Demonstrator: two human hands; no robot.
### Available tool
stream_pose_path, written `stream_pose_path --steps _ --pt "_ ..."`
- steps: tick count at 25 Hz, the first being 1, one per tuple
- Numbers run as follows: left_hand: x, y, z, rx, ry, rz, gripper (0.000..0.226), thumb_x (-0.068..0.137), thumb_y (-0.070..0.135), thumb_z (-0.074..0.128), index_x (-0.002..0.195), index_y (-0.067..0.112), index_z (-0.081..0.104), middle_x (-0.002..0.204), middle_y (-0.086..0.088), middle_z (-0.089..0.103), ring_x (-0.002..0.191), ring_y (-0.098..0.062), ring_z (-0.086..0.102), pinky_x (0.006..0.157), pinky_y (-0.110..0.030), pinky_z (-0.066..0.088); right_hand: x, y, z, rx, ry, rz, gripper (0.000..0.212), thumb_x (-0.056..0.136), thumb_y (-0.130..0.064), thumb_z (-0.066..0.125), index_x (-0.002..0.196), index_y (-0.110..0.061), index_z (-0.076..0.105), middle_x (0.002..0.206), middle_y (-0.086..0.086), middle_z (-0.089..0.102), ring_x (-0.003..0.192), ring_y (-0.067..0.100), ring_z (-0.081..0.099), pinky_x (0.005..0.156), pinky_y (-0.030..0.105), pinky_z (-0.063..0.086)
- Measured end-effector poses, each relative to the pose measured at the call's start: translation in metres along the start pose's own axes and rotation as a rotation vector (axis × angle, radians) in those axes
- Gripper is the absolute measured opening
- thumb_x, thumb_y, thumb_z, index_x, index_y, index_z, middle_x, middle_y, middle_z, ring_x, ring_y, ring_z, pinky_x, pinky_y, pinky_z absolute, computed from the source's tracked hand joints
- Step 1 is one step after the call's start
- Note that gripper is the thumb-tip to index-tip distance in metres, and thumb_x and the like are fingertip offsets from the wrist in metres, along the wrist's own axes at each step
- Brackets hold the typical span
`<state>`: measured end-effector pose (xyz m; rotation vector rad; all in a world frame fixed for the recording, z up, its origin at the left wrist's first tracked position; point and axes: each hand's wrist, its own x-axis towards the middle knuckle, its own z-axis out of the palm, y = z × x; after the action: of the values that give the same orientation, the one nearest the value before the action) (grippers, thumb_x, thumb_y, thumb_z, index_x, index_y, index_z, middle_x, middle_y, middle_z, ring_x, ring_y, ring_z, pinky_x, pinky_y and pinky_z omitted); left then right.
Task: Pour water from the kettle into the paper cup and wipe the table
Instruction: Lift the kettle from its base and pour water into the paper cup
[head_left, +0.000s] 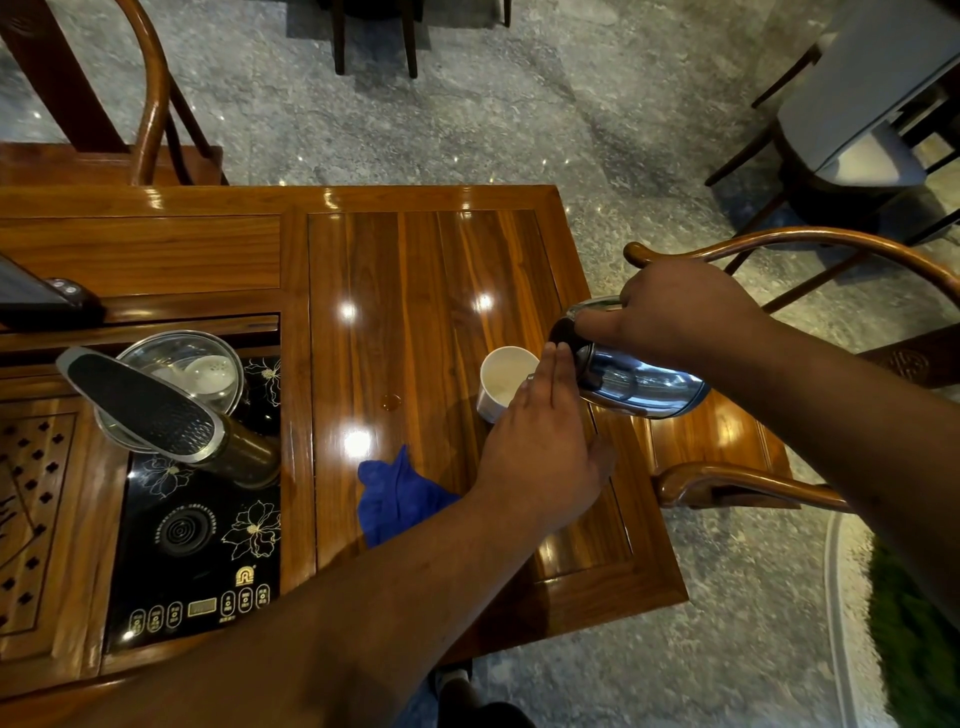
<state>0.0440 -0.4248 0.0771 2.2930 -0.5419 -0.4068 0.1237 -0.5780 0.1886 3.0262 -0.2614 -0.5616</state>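
A white paper cup (500, 378) stands on the glossy wooden table (426, 270), right of centre. My right hand (680, 312) grips a shiny steel kettle (641, 384) tipped sideways, its black lid end pointing at the cup. My left hand (545, 441) rests against the cup's near right side with fingers straight and together, hiding part of the cup and touching the kettle's lid area. A crumpled blue cloth (395, 499) lies on the table near my left forearm. A small drop of water (390, 401) sits left of the cup.
A black induction tea panel (202, 561) is set into the table at left, with a tap arm (140, 405) and a glass-lidded pot (197, 369). Wooden chairs stand at right (779, 249) and back left (150, 93). The table's edge runs close behind the kettle.
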Motion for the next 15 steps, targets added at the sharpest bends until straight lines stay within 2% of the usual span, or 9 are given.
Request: stream_pose_path --steps 3,6,11,15 --pt "0.0001 0.0001 -0.0013 -0.003 -0.008 -0.006 0.100 0.098 0.047 0.058 0.164 0.018 -0.011 0.176 -0.004 -0.003 0.160 -0.029 0.011 0.124 -0.044 0.020 0.0025 -0.0015 0.0007 -0.015 0.009 0.001 0.045 0.089 -0.072 0.053 0.070 -0.032 0.062 0.071 0.003 0.060 0.059 0.017 0.049 0.063 0.036 0.040" --pt "-0.0006 0.0003 -0.0031 -0.002 -0.007 0.000 0.099 0.098 0.047 0.056 0.164 0.017 -0.011 0.175 -0.004 -0.004 0.160 -0.028 0.010 0.125 -0.042 0.017 0.0036 -0.0020 0.0006 -0.012 0.008 0.012 0.048 0.087 -0.074 0.053 0.070 -0.029 0.063 0.072 0.004 0.060 0.060 0.017 0.049 0.054 0.031 0.035" --pt "-0.0009 0.0005 -0.0046 0.003 -0.010 -0.001 0.100 0.098 0.046 0.058 0.164 0.016 -0.011 0.175 -0.005 -0.004 0.159 -0.030 0.012 0.124 -0.042 0.021 0.0032 -0.0083 -0.0007 -0.132 0.005 -0.061 0.070 0.081 -0.078 0.038 0.074 -0.012 0.059 0.067 0.007 0.054 0.059 0.020 0.051 0.050 0.027 0.031" --pt "0.0001 -0.0006 -0.0043 -0.004 -0.009 -0.002 0.100 0.098 0.047 0.058 0.164 0.017 -0.010 0.176 -0.005 -0.004 0.159 -0.030 0.013 0.124 -0.043 0.023 0.0055 -0.0098 0.0005 -0.042 0.059 0.000 0.071 0.082 -0.081 0.050 0.067 -0.012 0.061 0.070 0.007 0.057 0.062 0.019 0.050 0.051 0.027 0.029"
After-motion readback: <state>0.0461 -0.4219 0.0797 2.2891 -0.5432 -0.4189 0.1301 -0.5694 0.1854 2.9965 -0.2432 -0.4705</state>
